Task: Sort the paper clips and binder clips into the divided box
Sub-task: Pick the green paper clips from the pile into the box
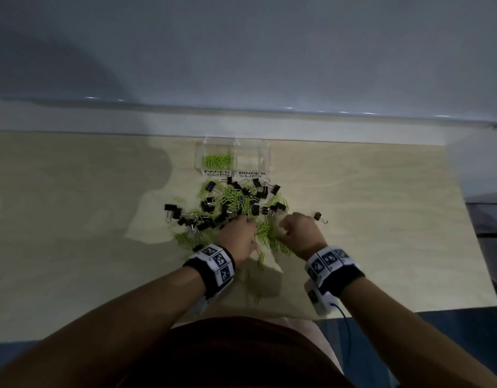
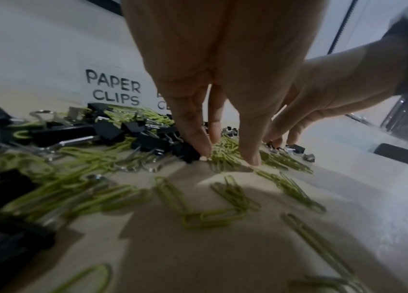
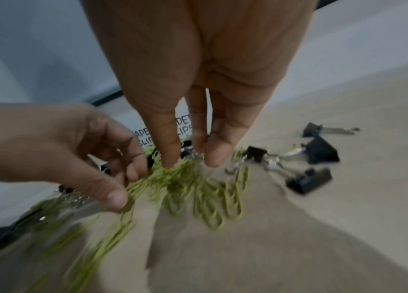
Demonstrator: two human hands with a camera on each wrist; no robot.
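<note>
Mixed paper clips (image 1: 236,201), binder clips (image 1: 210,187), before box (image 1: 268,158)

A pale wood-grain table (image 1: 381,233) stands up against a plain grey-white wall (image 1: 241,51), with a lighter ledge (image 1: 101,119) along its foot. Blue floor (image 1: 488,326) shows beside the table. Light is dim, shadows soft.

A pale wooden table (image 1: 381,219) stands against a grey-white wall (image 1: 241,51).

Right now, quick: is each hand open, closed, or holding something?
Left hand: pinching a bunch of paper clips.
Right hand: fingers down on the paper clips; cannot tell if it grips them.
</note>
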